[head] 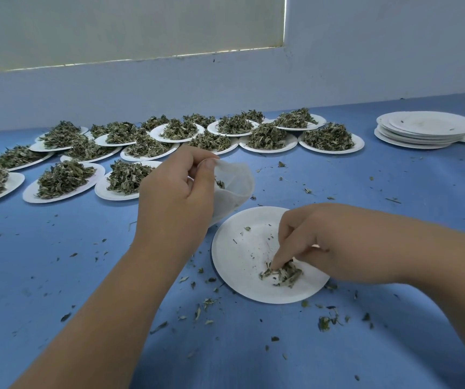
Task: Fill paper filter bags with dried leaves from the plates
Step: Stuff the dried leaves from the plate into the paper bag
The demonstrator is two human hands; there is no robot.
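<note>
Right hand (307, 242) pinches last leaves (282, 273) on plate (242, 248); filter bag (232, 189), mouth pinched open by left hand (175, 186), sits up-left, near.

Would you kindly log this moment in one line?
left hand: holds filter bag | right hand: pinches leaves | plate: nearly empty

Blue worktop (57, 276) against a pale wall (366, 66)
A drawn blind (113, 23) at eleven o'clock leaks daylight along its lower edge.
</note>
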